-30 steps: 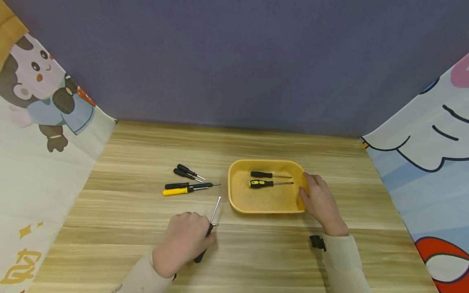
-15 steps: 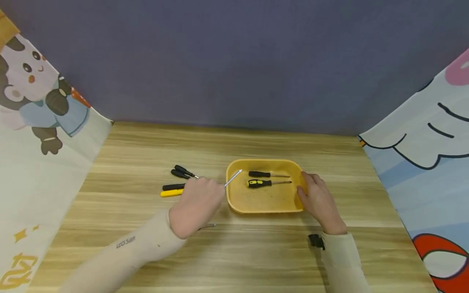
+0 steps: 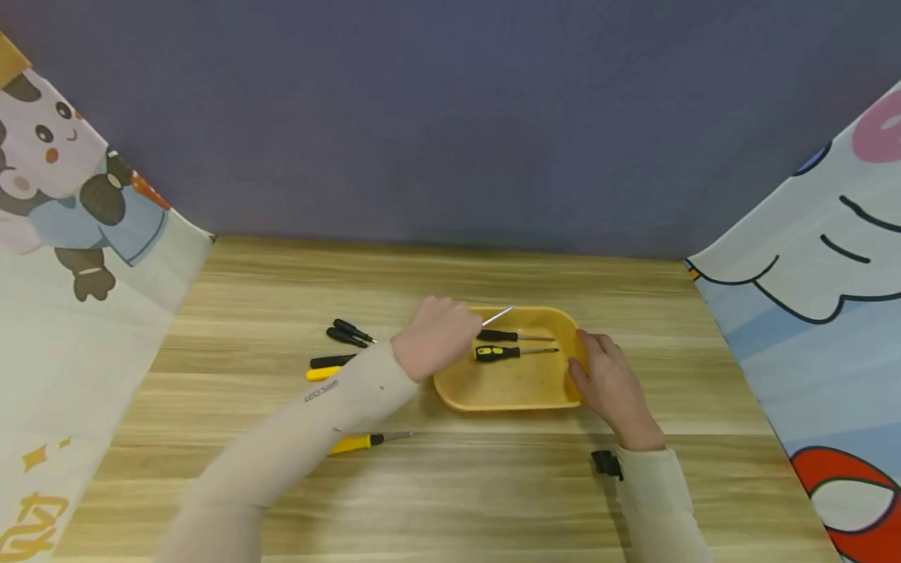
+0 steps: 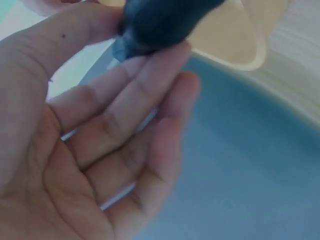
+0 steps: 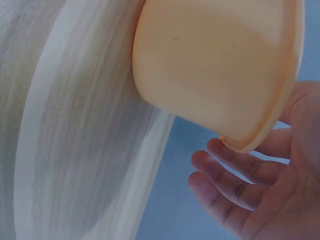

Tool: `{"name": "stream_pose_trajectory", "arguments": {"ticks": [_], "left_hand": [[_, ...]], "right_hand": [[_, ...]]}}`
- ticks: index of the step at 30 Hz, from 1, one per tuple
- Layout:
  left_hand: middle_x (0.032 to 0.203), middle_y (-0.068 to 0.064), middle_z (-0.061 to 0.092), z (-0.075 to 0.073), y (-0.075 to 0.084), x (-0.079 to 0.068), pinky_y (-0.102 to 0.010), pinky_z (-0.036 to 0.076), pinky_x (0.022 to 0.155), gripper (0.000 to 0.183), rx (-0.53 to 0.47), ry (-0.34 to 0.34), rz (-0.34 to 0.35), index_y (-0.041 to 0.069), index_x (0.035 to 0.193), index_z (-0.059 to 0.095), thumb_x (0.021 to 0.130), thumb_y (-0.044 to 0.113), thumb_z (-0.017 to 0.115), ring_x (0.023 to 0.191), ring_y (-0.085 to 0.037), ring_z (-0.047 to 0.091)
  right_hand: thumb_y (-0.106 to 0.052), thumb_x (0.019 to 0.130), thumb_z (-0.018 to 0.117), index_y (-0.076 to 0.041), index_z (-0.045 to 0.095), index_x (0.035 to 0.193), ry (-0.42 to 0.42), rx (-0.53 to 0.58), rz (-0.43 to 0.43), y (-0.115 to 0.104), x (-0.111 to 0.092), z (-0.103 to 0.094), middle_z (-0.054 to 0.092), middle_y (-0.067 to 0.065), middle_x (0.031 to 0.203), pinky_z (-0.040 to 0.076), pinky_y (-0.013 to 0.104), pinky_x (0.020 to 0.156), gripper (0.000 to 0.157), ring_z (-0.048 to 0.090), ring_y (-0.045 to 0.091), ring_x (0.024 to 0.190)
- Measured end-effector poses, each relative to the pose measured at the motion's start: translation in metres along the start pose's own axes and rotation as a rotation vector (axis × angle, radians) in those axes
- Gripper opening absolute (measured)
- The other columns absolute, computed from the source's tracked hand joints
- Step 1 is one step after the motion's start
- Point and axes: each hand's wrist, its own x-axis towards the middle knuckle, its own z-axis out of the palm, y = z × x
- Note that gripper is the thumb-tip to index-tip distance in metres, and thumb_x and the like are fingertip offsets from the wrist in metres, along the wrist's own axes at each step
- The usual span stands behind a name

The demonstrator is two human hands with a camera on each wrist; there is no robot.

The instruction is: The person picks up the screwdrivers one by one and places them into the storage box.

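Observation:
Over the back left part of the yellow tray (image 3: 517, 392), my left hand (image 3: 438, 338) holds a screwdriver (image 3: 498, 316) whose metal shaft points right and away. The left wrist view shows its dark handle (image 4: 160, 25) pinched between thumb and fingers. Inside the tray lie a black screwdriver (image 3: 497, 336) and a black-and-yellow screwdriver (image 3: 498, 354), both with tips to the right. My right hand (image 3: 615, 389) holds the tray's right rim, the thumb on the inner side. In the right wrist view, the right-hand fingers (image 5: 225, 185) are beside the tray's rim and the thumb is hidden.
Left of the tray lie two small black screwdrivers (image 3: 346, 336), a longer black one (image 3: 331, 361) and a yellow one (image 3: 322, 374), partly covered by my left arm. Another yellow-handled screwdriver (image 3: 352, 443) lies nearer me. A grey-blue wall (image 3: 450, 125) rises behind the wooden table (image 3: 493, 493).
My left hand has carried the screwdriver from the front of the table up and right to above the tray. A yellow-handled screwdriver near the front has come into sight. My right hand stays on the rim.

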Motion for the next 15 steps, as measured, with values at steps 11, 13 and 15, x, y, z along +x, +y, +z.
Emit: {"name": "stream_pose_trajectory", "arguments": {"ticks": [11, 13, 15], "left_hand": [[0.075, 0.005, 0.063, 0.025, 0.027, 0.057, -0.03, 0.05, 0.05, 0.014, 0.085, -0.103, 0.082, 0.02, 0.083, 0.071, 0.095, 0.015, 0.066, 0.062, -0.01, 0.052], [0.07, 0.007, 0.059, 0.031, 0.033, 0.063, -0.028, 0.047, 0.048, 0.02, 0.137, -0.106, 0.08, 0.021, 0.079, 0.069, 0.097, 0.013, 0.064, 0.058, -0.008, 0.045], [0.064, 0.007, 0.052, 0.037, 0.038, 0.068, -0.025, 0.04, 0.045, 0.027, 0.195, -0.113, 0.08, 0.022, 0.073, 0.064, 0.098, 0.011, 0.063, 0.055, -0.008, 0.036]], "right_hand": [[-0.009, 0.096, 0.062, 0.014, 0.048, 0.137, 0.022, 0.016, -0.002, 0.002, -0.001, 0.001, 0.054, 0.035, 0.123, 0.045, 0.061, 0.093, 0.049, 0.053, 0.05, 0.111], [-0.009, 0.096, 0.062, 0.014, 0.047, 0.137, 0.018, 0.017, 0.001, 0.001, -0.001, 0.002, 0.054, 0.035, 0.123, 0.045, 0.061, 0.093, 0.049, 0.053, 0.05, 0.111], [-0.009, 0.096, 0.062, 0.014, 0.047, 0.138, 0.015, 0.02, 0.005, 0.001, -0.001, 0.002, 0.054, 0.035, 0.124, 0.045, 0.061, 0.093, 0.05, 0.053, 0.05, 0.111]]}}
